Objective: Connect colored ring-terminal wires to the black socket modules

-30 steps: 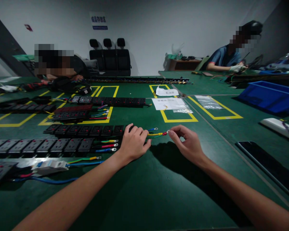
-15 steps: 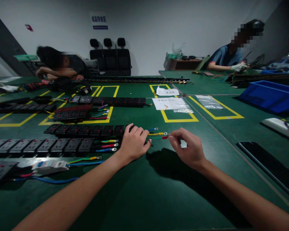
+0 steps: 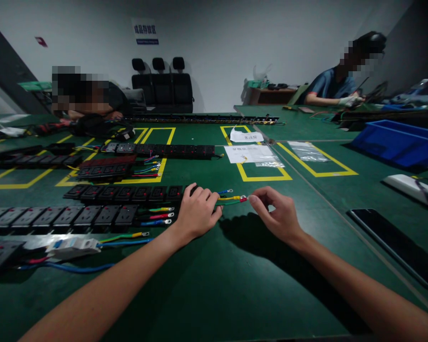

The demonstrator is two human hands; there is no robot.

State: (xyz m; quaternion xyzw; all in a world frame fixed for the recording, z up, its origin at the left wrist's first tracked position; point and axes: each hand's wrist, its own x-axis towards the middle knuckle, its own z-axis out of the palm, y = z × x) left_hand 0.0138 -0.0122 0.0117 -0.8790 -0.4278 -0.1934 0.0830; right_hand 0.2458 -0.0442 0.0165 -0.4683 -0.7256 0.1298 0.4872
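Hands apart, the left hand [image 3: 199, 213] clasps the outlet strip [image 3: 127, 193] on the desk [image 3: 207, 294]; the right hand [image 3: 278, 213] pinches its red-sleeved terminal [image 3: 243, 200], seemingly arranging leads [image 3: 229, 204]. Next calls for steadiness.

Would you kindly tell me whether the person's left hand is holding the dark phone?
No, the left hand is over the end of a black socket strip, while the phone lies apart on the green table.

Left forearm [image 3: 117, 280] and right forearm [image 3: 349, 270] slant inward from the near corners, bare. The left hand [image 3: 199, 211] arches palm down, fingers [image 3: 214, 198] bent; the right hand [image 3: 278, 214] holds thumb [image 3: 259, 207] and forefinger [image 3: 264, 191] pinched.
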